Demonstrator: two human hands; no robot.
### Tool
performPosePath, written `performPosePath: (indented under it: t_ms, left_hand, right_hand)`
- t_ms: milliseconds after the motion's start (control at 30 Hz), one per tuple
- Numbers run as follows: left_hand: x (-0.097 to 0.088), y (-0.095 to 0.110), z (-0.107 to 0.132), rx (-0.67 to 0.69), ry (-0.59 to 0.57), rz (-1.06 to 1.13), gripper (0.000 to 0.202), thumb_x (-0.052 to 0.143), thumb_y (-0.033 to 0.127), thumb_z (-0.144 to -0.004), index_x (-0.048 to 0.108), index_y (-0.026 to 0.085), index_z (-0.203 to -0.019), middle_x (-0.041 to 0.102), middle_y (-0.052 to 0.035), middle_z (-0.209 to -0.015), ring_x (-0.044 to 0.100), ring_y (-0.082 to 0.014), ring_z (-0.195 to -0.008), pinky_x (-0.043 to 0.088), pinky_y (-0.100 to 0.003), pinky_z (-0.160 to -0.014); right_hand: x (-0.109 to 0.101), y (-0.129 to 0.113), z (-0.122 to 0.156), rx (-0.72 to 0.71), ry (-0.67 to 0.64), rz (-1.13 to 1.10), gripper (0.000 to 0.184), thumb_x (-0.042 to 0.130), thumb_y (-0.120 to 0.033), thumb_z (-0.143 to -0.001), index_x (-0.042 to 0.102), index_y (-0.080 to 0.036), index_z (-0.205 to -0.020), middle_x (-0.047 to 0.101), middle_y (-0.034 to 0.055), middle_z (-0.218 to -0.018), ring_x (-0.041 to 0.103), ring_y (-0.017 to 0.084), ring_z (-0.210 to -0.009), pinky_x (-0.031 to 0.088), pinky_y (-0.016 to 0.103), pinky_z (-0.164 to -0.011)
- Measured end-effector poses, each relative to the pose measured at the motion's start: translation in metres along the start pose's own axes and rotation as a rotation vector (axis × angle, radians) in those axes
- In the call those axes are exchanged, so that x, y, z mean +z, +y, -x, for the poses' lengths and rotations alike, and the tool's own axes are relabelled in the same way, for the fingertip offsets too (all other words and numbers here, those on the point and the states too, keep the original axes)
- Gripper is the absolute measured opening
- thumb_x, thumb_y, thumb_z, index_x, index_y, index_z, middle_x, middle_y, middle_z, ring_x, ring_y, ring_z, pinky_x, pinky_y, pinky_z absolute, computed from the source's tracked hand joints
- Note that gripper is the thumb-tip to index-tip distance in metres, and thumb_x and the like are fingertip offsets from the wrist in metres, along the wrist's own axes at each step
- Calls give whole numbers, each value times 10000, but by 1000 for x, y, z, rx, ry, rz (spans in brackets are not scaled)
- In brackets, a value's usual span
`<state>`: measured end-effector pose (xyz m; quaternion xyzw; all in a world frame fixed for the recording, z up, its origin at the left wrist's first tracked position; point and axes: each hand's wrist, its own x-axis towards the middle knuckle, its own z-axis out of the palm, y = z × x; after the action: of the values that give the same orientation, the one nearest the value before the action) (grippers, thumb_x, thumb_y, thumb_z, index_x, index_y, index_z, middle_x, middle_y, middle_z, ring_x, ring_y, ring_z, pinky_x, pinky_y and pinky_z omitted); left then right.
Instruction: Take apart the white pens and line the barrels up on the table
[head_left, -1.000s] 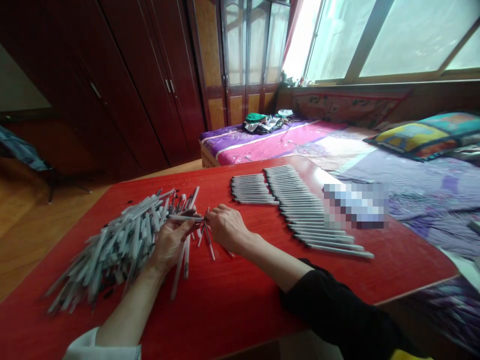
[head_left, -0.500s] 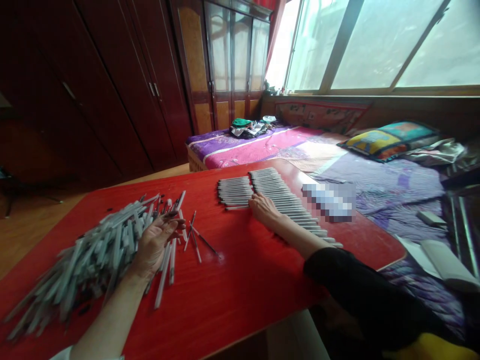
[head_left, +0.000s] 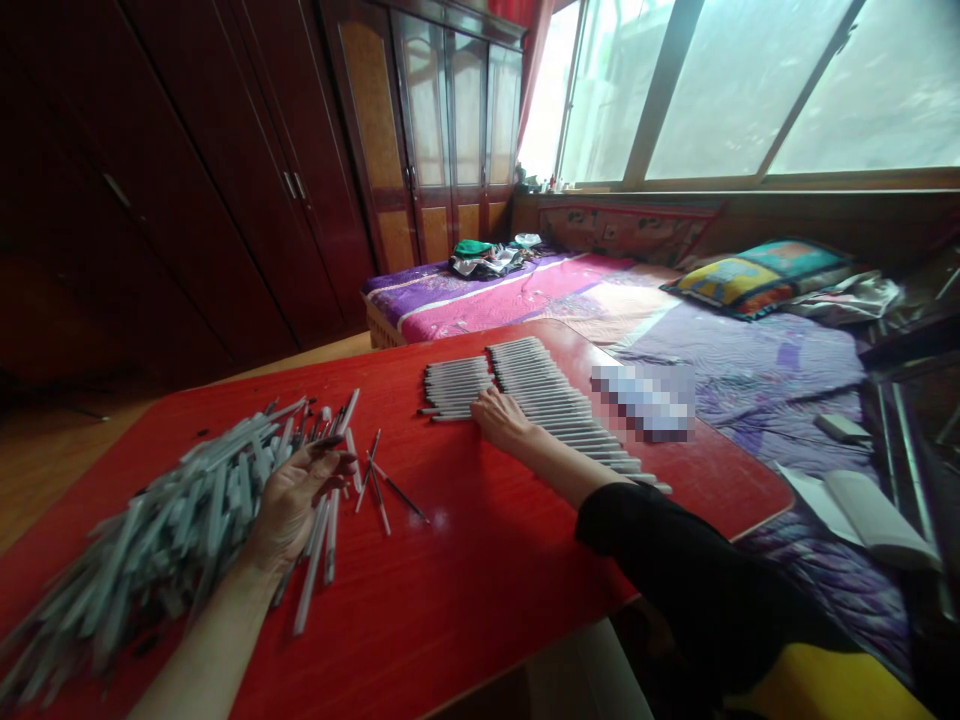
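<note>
My right hand is at the near end of a short row of whitish pens with dark tips. Its fingers are closed on the nearest pen, which lies flat on the red table. Beside it runs a longer row of similar pens. My left hand, fingers apart and dark at the tips, hovers at the right edge of a heap of loose whitish pen tubes; I make out nothing held in it. Several thin, dark-ended refills lie crossed just right of it.
The red table has a rounded far corner against a bed. A blurred-out item lies right of the long row. A cushion, a pile of clothes and a white roll rest on the bed. Dark wardrobes stand behind.
The view has shifted slightly, so everything sits a little further left. My right hand stays by the short row's near end; my left hand remains beside the heap.
</note>
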<state>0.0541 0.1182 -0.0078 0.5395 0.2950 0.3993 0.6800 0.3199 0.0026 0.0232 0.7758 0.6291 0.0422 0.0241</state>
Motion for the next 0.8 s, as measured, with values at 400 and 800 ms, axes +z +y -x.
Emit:
performPosePath:
  t_ms: [400, 800]
  left_hand:
    - [-4, 0, -1, 12, 17, 20, 329, 738, 254, -647, 636, 160, -945, 699, -32, -779, 628, -122, -642, 483, -179, -555]
    - [-12, 10, -6, 57, 126, 126, 319, 733, 248, -638, 605, 143, -911, 690, -20, -704, 618, -104, -599, 468, -168, -547]
  right_hand:
    - [-10, -9, 1, 61, 5, -31, 290, 379, -64, -826, 609, -110, -997, 566, 188, -1073, 471, 279, -1063, 421, 339, -771]
    - [6, -106, 10, -52, -29, -349, 324, 489, -276, -753, 577, -175, -1048, 677, 102, -879, 634, 238, -823, 424, 285, -618]
